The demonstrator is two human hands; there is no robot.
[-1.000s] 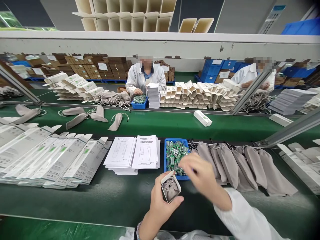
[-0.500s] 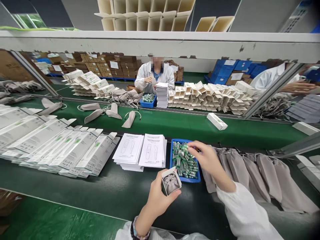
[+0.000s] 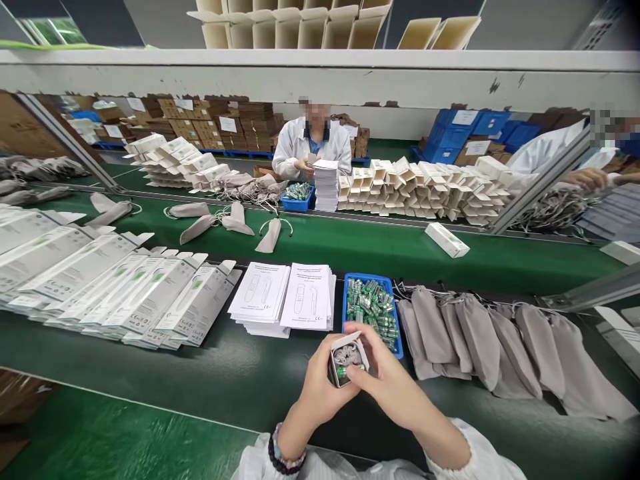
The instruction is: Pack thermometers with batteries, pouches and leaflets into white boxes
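Note:
My left hand is wrapped around a small white box whose open end faces up. A grey drawstring pouch is bunched inside it. At the near edge of the opening, green batteries lie beside the pouch under my right thumb; how many is hidden. My right hand is closed about the box's right side, its fingers behind the rim and its thumb pressing the batteries. Just behind my hands sits a blue tray, filled with loose green-and-silver batteries.
Two stacks of printed manuals stand left of the tray, and flat-lying white boxes fill the left side. Grey pouches lie in a row at right. Across the green conveyor belt, a person in white handles paper.
My right hand has come from the battery tray to the box. Green batteries now show in its opening beside the pouch. Pouches and a white box on the belt appear further right.

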